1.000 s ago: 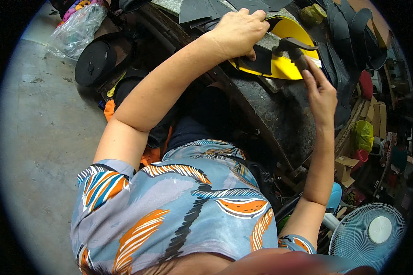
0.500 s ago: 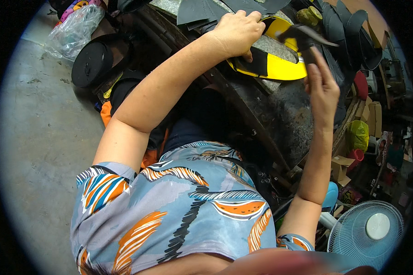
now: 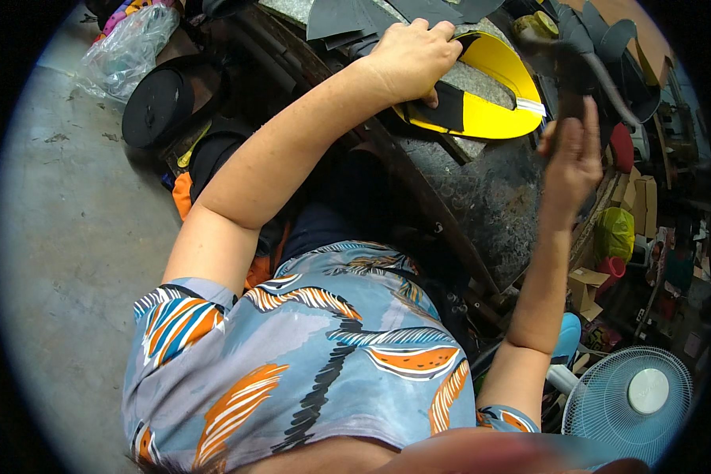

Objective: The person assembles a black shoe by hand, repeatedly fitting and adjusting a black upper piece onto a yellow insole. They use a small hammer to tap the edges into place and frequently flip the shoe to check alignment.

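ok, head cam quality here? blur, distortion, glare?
Head view: heavy fisheye, black rim vignette, edges bowed. Right hand and the hammer it holds are motion-blurred; left hand on the yellow piece is sharp. Soft even light, no harsh glare. Bottom edge out of focus.

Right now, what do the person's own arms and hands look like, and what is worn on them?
Both arms are bare from the short sleeves down. The left hand and right hand wear no gloves, and no watch, ring or bracelet shows. The short-sleeved shirt is light blue, printed with orange, white and black leaf shapes; its left sleeve ends at the upper arm, and the right sleeve is mostly hidden.
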Tool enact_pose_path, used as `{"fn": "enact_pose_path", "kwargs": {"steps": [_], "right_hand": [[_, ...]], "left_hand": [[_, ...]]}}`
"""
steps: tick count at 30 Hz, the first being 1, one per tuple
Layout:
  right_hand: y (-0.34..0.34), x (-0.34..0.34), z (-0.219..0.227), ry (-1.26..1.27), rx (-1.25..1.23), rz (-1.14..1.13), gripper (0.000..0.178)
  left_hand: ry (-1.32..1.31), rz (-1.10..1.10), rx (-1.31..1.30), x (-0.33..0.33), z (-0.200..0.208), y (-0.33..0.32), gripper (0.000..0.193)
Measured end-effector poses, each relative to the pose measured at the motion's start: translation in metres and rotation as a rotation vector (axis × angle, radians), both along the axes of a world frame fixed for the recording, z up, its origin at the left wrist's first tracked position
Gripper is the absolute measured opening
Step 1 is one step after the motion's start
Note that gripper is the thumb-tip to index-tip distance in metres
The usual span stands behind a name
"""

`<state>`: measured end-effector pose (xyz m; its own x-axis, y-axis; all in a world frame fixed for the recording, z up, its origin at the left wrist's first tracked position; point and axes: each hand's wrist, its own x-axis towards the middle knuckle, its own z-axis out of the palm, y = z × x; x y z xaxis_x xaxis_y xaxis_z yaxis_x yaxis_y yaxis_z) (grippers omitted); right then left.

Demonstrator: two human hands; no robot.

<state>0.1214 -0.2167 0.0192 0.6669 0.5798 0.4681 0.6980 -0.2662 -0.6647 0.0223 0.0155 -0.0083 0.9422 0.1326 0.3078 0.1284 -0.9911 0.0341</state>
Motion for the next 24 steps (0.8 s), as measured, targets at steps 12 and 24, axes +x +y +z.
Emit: {"fn": "enact_pose_path", "kwargs": {"steps": [12,24], "right_hand": [[-0.051,-0.014,-0.012,0.133,-0.340,-0.024,0.039],[-0.065,-0.034,-0.013,-0.111,-0.355,0.073,0.036]], "left_hand": [[0.254,-0.326,-0.185,-0.024,0.011,-0.006,0.047],[0.046,-0.261,0.037,-0.019,-0.013,-0.024,0.024]]}}
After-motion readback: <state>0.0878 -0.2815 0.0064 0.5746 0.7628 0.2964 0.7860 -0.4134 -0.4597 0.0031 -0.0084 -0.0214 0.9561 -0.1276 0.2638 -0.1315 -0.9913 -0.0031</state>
